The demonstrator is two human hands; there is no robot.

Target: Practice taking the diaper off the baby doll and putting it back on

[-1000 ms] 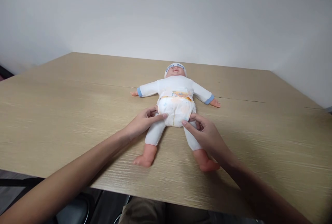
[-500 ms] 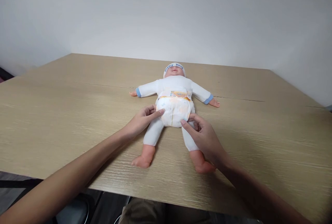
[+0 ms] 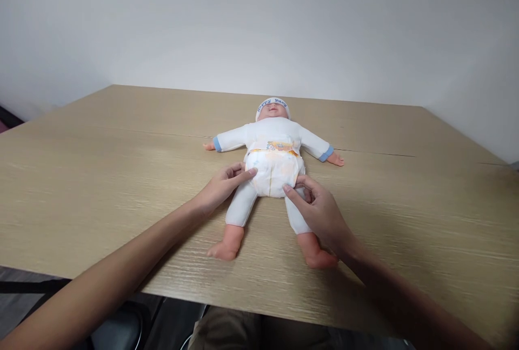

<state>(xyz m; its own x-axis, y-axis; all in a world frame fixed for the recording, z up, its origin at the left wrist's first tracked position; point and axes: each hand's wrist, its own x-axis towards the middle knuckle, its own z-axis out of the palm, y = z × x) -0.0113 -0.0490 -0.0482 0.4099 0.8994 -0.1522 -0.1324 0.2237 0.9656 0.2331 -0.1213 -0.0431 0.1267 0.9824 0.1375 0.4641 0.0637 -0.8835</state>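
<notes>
A baby doll point(image 3: 273, 131) in white clothes with blue cuffs lies on its back, arms spread and feet toward me. Around its hips sits a white diaper point(image 3: 271, 174) with an orange-edged printed waistband. My left hand point(image 3: 227, 182) pinches the diaper's edge at the leg on the left side, thumb on top. On the opposite side my right hand point(image 3: 318, 201) has thumb and fingers closed on the other leg edge. The undersides of the fingers are partly hidden by the diaper and the doll's legs.
The doll rests on a wide wooden table point(image 3: 121, 187) with a thin seam across it. Behind stands a plain pale wall point(image 3: 259, 25). Below the near edge, a dark chair seat point(image 3: 117, 331) shows at the lower left.
Both hands stay at the diaper's leg edges with almost no movement. The whole view has shifted only very slightly.
</notes>
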